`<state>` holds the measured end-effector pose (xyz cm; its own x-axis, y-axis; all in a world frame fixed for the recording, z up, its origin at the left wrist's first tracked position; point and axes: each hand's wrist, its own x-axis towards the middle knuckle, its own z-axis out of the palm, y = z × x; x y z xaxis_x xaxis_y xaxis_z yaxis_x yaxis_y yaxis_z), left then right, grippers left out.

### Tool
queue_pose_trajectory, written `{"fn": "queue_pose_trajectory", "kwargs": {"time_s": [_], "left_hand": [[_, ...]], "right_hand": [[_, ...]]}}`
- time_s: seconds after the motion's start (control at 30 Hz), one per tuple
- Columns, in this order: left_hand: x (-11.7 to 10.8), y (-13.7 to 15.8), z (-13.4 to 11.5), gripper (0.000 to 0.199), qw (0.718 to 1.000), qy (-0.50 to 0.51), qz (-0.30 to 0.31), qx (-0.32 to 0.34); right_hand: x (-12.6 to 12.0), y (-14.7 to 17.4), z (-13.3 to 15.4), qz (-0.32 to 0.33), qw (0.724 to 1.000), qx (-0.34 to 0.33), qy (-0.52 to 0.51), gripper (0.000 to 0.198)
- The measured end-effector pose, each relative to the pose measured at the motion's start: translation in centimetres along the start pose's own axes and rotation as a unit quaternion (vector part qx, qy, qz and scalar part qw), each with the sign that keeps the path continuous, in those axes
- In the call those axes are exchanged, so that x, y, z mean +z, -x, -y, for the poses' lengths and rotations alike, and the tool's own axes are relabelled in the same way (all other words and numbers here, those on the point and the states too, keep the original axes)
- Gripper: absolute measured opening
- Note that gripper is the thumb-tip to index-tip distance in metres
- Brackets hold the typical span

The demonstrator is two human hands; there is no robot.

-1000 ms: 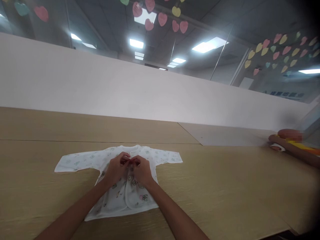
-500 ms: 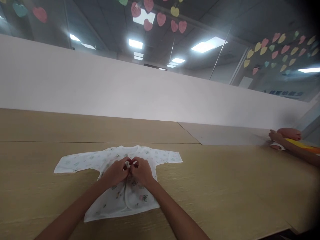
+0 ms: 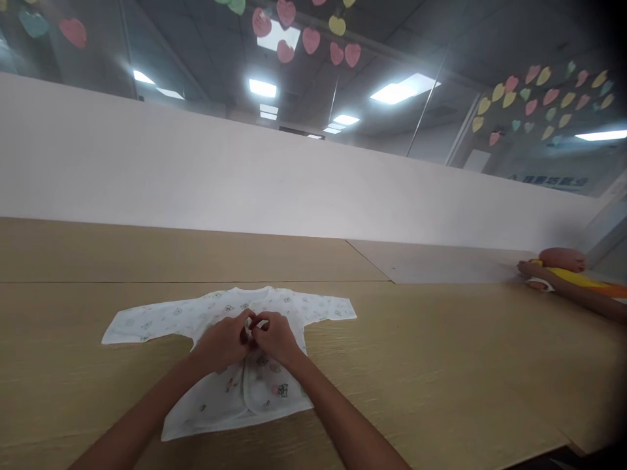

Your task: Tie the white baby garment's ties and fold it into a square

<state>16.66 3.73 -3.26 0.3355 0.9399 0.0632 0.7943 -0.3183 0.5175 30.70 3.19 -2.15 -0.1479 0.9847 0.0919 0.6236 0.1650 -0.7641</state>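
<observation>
A small white baby shirt (image 3: 206,408) with little printed animals lies flat on the wooden table, its sleeves spread out to both sides and its neckline away from me. My left hand (image 3: 226,341) and my right hand (image 3: 275,336) meet over the upper middle of the front opening. The fingers of both are pinched together on the shirt's front edge, fingertips nearly touching. What exactly sits between the fingertips is hidden. Below my hands the two front edges run down to the rounded hem.
The table (image 3: 441,365) has panel seams at the back and meets a white wall (image 3: 245,176). Above it is glass with heart-shaped notes (image 3: 311,40). At the far right, another person's arm (image 3: 568,290) reaches across a doll (image 3: 563,259) in yellow clothing.
My hands stay at the same spot on the shirt front, with only slight finger movement. The whole view has shifted a little. The other person's arm still rests by the doll.
</observation>
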Motion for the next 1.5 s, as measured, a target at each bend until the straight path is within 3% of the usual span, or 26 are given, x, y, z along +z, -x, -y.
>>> {"fn": "queue_pose_trajectory", "kwargs": {"time_s": [0.13,0.23,0.33,0.4,0.57,0.73,0.97,1.17,1.33,1.5], "left_hand": [[-0.1,-0.1,0.4,0.035,1.0,0.021,0.012,-0.013],[-0.2,-0.2,0.7,0.035,0.999,0.047,0.023,-0.011],[-0.3,-0.3,1.1,0.036,0.997,0.073,0.038,0.008],[-0.5,-0.3,1.3,0.036,0.995,0.091,0.048,0.02],[-0.8,-0.2,1.2,0.036,0.985,0.149,0.075,0.035],[-1.0,-0.1,0.9,0.035,0.978,0.188,0.087,0.032],[-1.0,-0.3,0.8,0.034,0.966,0.238,0.098,0.036],[-0.1,-0.8,1.1,0.032,0.96,0.269,0.072,0.024],[0.5,-1.0,1.0,0.028,0.969,0.246,0.02,0.004],[1.5,-0.9,0.7,0.02,0.98,0.16,-0.098,-0.061]], "right_hand": [[-0.9,0.1,0.1,0.06,0.998,-0.007,-0.011,0.019],[-1.8,0.1,-0.1,0.15,0.988,-0.047,-0.009,0.025],[-2.0,-0.1,-0.6,0.191,0.978,-0.08,-0.001,0.027],[-1.8,-0.1,-0.9,0.191,0.979,-0.069,-0.014,0.025],[-1.1,0.1,-0.9,0.156,0.983,0.048,-0.082,0.023],[-0.9,0.6,0.0,0.089,0.995,0.043,-0.019,0.021],[-2.0,0.2,-0.2,0.18,0.968,0.074,-0.157,0.026],[-2.2,-0.2,-0.7,0.184,0.973,0.067,-0.121,0.023],[-3.3,-0.5,0.0,0.106,0.994,0.019,0.0,0.018],[-3.2,1.5,5.7,-0.025,0.997,-0.065,0.019,0.025]]}}
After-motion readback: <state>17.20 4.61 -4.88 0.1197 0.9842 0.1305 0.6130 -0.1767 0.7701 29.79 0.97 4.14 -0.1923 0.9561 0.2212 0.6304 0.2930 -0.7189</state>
